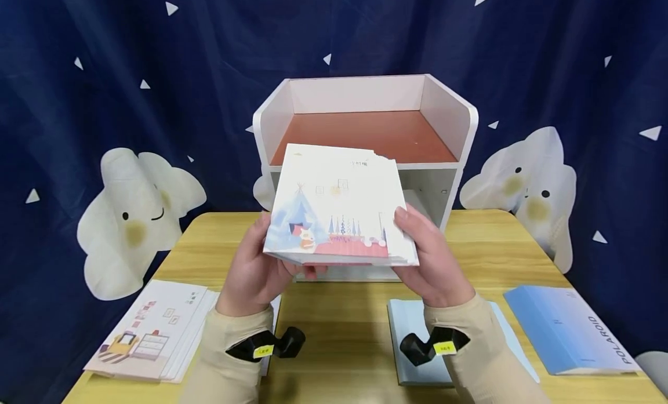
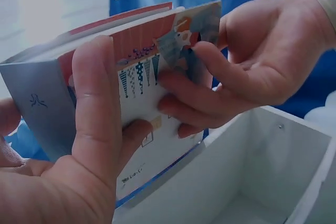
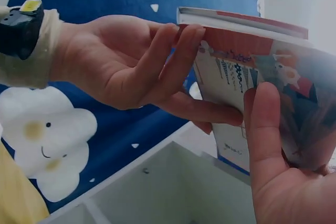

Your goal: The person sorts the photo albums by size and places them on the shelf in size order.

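Note:
Both hands hold up a thick white illustrated book (image 1: 339, 207) in front of the cabinet, in the middle of the head view. A blue tent and a pink-red rug are drawn on its cover. My left hand (image 1: 256, 273) grips the left edge, thumb at the cover's side and fingers underneath. At the right edge my right hand (image 1: 433, 253) pinches it, thumb on top. In the left wrist view the blue-grey spine (image 2: 39, 108) shows beside that view's nearer fingers. The right wrist view shows fingers of both hands against the printed underside (image 3: 231, 87).
A white cabinet (image 1: 449, 120) with a brown top stands at the table's back. White illustrated books (image 1: 151, 328) lie at left. A light blue book (image 1: 412, 340) lies under the right forearm, and a blue one marked POLAROID (image 1: 569, 328) at far right. The table (image 1: 334, 346) is wooden.

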Demonstrator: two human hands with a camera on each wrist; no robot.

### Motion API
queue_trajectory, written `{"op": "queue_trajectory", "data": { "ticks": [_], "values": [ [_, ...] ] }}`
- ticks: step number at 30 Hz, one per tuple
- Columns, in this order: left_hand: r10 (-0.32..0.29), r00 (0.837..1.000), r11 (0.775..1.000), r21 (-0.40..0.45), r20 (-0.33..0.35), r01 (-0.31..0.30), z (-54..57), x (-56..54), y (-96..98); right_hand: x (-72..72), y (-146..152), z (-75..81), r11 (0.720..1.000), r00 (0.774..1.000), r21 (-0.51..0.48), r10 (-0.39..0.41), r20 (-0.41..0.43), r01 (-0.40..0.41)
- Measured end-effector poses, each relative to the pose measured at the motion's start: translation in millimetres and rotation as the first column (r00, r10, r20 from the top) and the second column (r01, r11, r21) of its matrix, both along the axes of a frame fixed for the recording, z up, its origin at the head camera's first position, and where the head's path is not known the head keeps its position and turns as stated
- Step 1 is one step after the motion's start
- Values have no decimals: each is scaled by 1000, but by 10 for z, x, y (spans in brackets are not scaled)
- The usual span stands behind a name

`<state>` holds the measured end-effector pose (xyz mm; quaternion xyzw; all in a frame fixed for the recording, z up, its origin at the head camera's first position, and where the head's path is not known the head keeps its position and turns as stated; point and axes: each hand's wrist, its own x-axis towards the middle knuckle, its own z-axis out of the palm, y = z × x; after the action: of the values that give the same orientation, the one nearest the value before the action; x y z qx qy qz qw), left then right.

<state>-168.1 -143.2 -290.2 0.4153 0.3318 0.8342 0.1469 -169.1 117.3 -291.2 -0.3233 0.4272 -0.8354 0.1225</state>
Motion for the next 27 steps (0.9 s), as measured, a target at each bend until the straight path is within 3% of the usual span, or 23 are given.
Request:
{"op": "queue_trajectory", "data": {
  "ticks": [5,9,11,13,15,16,17,18,19,21,22,23,24,25,26,27],
  "values": [
    [-21,996,995,95,91,12,6,-64,39,-87,-28,28,994,997,-85,62,-37,-65],
    [-77,990,986,159,115,58,-31,-98,34,-104,-55,-16,991,997,-119,64,-40,-68],
    [-88,991,981,184,106,67,-51,-100,22,-81,-48,-30,994,1000,-107,10,-30,-13],
    [-102,990,974,213,101,78,-70,-96,12,-45,-25,-24,994,994,-56,-97,-50,94],
    [-104,990,969,234,96,79,-82,-87,6,1,9,-4,964,957,9,-262,-125,265],
    [-105,990,967,242,92,80,-88,-86,5,31,25,10,931,918,35,-352,-184,364],
    [-108,990,964,252,92,82,-91,-86,4,66,35,27,881,857,51,-442,-267,470],
    [-106,990,963,256,88,80,-89,-87,4,100,39,43,817,772,46,-522,-364,574],
    [-102,991,963,258,83,78,-88,-88,4,135,34,60,738,658,18,-590,-467,675],
    [-92,993,963,260,75,70,-86,-96,1,192,-17,98,582,376,-134,-667,-643,802],
    [-88,993,963,262,73,66,-83,-100,-1,220,-58,115,522,237,-220,-670,-704,824],
    [-81,994,963,263,73,59,-79,-104,-3,241,-108,131,481,106,-306,-656,-747,821],
    [-77,994,963,264,71,56,-77,-108,-4,257,-162,146,461,-5,-380,-631,-776,802],
    [-75,995,963,265,72,54,-77,-114,-3,272,-217,162,450,-91,-433,-604,-791,781],
    [-74,995,963,265,73,52,-75,-120,2,286,-268,170,460,-139,-453,-568,-811,764],
    [-77,994,962,267,75,54,-75,-126,7,301,-309,176,479,-161,-447,-525,-836,756]
  ]
}}
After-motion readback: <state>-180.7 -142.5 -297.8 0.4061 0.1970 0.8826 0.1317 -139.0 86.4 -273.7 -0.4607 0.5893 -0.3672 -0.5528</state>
